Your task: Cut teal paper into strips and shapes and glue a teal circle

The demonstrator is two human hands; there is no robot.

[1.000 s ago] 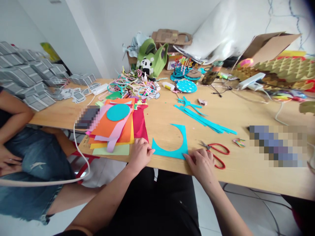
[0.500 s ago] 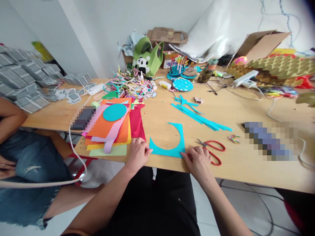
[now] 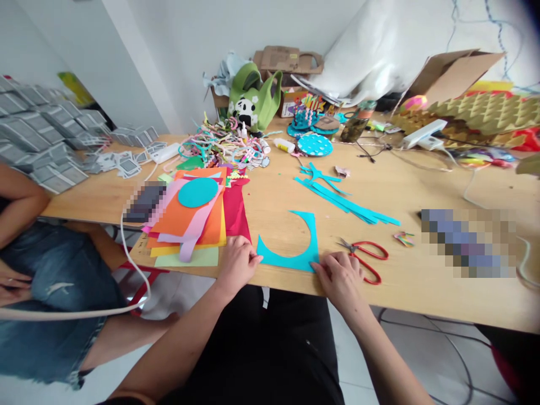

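A blue paper offcut with a large round bite cut out of it lies at the table's near edge. My left hand pinches its left corner, and my right hand has fingers closed on its lower right corner. Just right of that hand lie red-handled scissors, blades slightly apart and pointing left. To the left, a blue paper circle rests on a pile of coloured sheets. Blue paper strips are spread out beyond the offcut.
Behind the sheets is a heap of colourful trimmings beside a green panda bag. A dotted blue disc, a glue bottle and a jar stand farther back. Another person sits at the left. A white cable hangs there.
The view has shifted very slightly. Both hands stay on the blue offcut, which has barely moved.
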